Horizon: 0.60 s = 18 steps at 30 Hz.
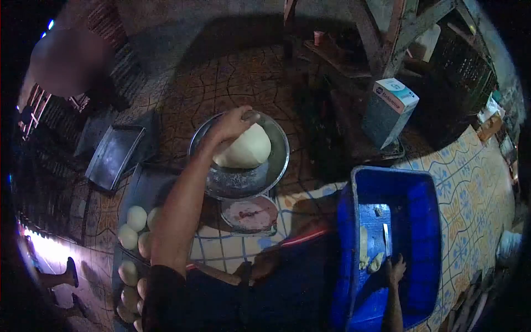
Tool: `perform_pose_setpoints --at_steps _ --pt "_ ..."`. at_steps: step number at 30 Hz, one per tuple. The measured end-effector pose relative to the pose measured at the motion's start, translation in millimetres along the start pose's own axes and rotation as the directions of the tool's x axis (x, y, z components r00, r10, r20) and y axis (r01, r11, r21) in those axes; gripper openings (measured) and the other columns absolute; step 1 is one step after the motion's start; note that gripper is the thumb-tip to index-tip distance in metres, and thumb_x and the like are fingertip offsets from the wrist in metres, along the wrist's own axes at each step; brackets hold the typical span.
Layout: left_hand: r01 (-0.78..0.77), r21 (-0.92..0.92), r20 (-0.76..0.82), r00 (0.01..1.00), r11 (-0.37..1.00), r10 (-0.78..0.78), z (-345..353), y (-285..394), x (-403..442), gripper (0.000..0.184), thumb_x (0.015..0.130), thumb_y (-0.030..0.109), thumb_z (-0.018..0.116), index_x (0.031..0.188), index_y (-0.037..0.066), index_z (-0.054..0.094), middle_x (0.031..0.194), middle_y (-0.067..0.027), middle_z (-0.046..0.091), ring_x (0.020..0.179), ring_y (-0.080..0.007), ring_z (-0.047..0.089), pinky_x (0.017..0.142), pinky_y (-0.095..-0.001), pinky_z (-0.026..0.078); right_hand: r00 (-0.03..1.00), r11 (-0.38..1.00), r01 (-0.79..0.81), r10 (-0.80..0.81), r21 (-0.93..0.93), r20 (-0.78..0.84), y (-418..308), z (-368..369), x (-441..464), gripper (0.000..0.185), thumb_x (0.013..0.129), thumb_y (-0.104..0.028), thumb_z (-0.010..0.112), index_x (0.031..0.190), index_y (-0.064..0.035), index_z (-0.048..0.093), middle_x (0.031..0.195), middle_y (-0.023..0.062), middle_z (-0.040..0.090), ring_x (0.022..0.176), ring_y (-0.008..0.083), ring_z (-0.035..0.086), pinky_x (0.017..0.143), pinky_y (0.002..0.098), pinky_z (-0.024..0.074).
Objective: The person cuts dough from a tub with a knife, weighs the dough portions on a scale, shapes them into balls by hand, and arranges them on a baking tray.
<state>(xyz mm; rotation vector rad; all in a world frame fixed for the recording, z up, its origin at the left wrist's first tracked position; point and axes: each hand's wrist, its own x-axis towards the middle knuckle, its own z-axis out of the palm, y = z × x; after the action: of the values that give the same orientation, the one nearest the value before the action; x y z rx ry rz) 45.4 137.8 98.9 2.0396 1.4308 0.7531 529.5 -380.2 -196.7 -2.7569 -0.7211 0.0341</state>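
My left hand (235, 126) is closed over the top of a big pale lump of dough (246, 149). This dough sits in a wide metal bowl (284, 166), and part of it is hidden under the hand. Over on the right, my right hand (395, 271) is down inside a blue plastic tub (437, 232). Its fingers are around the dark handle of a knife (386, 235), whose light blade points away from me. Small dough scraps (376, 262) lie beside the blade on the tub's bottom.
Several dough balls (129, 238) rest on dark trays (146, 182) at my left. A round plate-like object (249, 214) is just below the bowl. Beyond the tub stands a tall box (391, 110). An empty metal pan (115, 157) lies far left, near another person (72, 61).
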Motion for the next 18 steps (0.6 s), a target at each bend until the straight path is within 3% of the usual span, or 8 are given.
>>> perform_pose_setpoints --at_steps 2,3,6,8,10,11,14,18 --pt "0.009 0.028 0.066 0.998 1.000 -0.010 0 3 4 0.048 0.080 0.041 0.070 0.106 0.003 0.056 0.089 -0.0143 0.060 0.088 -0.0234 0.058 0.075 -0.0376 0.047 0.945 0.942 0.308 -0.319 0.135 0.071 46 28 13 0.044 0.076 -0.025 0.066 0.114 -0.0050 0.054 0.104 0.0221 0.060 0.096 0.0387 0.056 0.082 0.0474 0.0435" --pt "-0.032 0.035 0.114 0.993 0.999 0.028 -5 7 0 0.045 0.078 0.041 0.071 0.096 0.004 0.054 0.081 -0.0113 0.058 0.077 -0.0199 0.056 0.066 -0.0366 0.045 0.900 0.875 0.435 -0.423 0.212 -0.101 31 18 4 0.037 0.074 -0.017 0.067 0.108 -0.0047 0.057 0.086 0.0149 0.064 0.082 0.0305 0.061 0.072 0.0420 0.0459" --pt "-0.131 0.083 0.070 0.990 0.988 0.125 2 -4 -3 0.044 0.076 0.040 0.074 0.088 0.002 0.055 0.082 -0.0118 0.059 0.075 -0.0204 0.058 0.066 -0.0375 0.046 0.961 0.913 0.132 -0.213 0.385 0.175 3 -11 0 0.033 0.073 -0.009 0.066 0.104 -0.0030 0.059 0.077 0.0114 0.062 0.073 0.0218 0.059 0.066 0.0349 0.0460" --pt "-0.195 0.085 0.013 0.981 0.977 0.195 3 -10 -3 0.041 0.077 0.039 0.072 0.076 0.001 0.056 0.079 -0.0121 0.060 0.071 -0.0205 0.059 0.065 -0.0380 0.046 0.951 0.921 0.223 -0.278 0.320 0.137 20 7 11 0.029 0.077 -0.009 0.064 0.104 -0.0008 0.058 0.079 0.0080 0.061 0.067 0.0153 0.055 0.061 0.0303 0.0451" --pt "-0.028 0.065 0.080 0.997 0.998 0.023 -10 11 -12 0.042 0.079 0.039 0.068 0.069 0.000 0.059 0.075 -0.0127 0.062 0.071 -0.0213 0.060 0.069 -0.0382 0.047 0.896 0.704 0.416 -0.207 0.575 -0.393 16 27 28 0.028 0.083 -0.015 0.063 0.105 0.0007 0.056 0.080 0.0055 0.059 0.062 0.0155 0.052 0.059 0.0323 0.0458" --pt "-0.025 0.060 0.055 0.998 0.998 0.021 -14 13 -13 0.042 0.079 0.039 0.068 0.069 0.000 0.059 0.075 -0.0127 0.062 0.071 -0.0213 0.060 0.069 -0.0382 0.047 0.836 0.681 0.529 -0.315 0.507 -0.449 13 20 44 0.028 0.088 -0.019 0.058 0.109 0.0006 0.054 0.079 0.0052 0.057 0.059 0.0126 0.052 0.050 0.0291 0.0443" --pt "-0.119 0.135 -0.042 0.991 0.984 0.125 -20 8 -11 0.041 0.082 0.038 0.064 0.071 -0.001 0.063 0.071 -0.0144 0.062 0.070 -0.0220 0.061 0.068 -0.0380 0.047 0.979 0.409 0.196 -0.130 0.891 -0.155 -158 -114 -4 0.028 0.091 -0.018 0.054 0.112 0.0006 0.054 0.085 0.0063 0.057 0.069 0.0106 0.053 0.055 0.0248 0.0430" --pt "-0.272 0.110 -0.219 0.932 0.956 0.290 -10 12 -19 0.040 0.082 0.033 0.062 0.067 -0.004 0.061 0.058 -0.0196 0.057 0.055 -0.0249 0.059 0.057 -0.0401 0.044 0.825 0.268 -0.026 -0.539 0.963 0.172 -339 -205 -60 0.026 0.090 -0.015 0.055 0.112 -0.0016 0.054 0.084 0.0029 0.056 0.070 0.0079 0.053 0.058 0.0233 0.0448"
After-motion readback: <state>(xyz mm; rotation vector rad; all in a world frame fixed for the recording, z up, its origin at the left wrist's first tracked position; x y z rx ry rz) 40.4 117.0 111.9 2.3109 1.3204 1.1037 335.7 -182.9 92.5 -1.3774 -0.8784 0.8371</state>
